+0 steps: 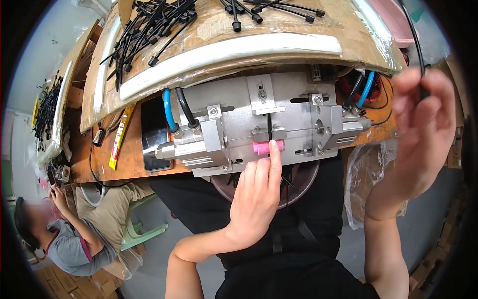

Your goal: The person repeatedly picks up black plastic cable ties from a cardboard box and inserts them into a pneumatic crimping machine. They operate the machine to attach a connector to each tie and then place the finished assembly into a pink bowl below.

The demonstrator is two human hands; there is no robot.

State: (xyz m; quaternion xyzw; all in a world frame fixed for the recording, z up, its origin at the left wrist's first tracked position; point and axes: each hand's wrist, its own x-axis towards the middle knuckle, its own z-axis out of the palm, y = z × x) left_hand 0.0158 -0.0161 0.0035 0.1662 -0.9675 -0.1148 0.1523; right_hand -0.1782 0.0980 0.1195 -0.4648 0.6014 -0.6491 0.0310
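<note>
My left hand [254, 199] reaches over the front of a metal fixture [239, 107]. Its index finger is stretched out, with the tip on a bright pink block [261, 148]; the other fingers curl in and the thumb is hidden. Just behind the fingertip, a thin black rod [269, 125] stands between two small metal pieces at the fixture's middle. Raised at the far right, my right hand [423, 124] pinches another thin black rod [411, 27] between thumb and fingers. That rod points upward and its upper end leaves the picture.
Black rods with knobbed ends [154, 30] lie heaped on a cardboard-covered shelf [209, 32] behind the fixture. Metal cylinders [199, 152] with blue and black hoses flank the middle. A phone [156, 134] and yellow packet [119, 139] lie left. Another person [77, 244] sits at far left.
</note>
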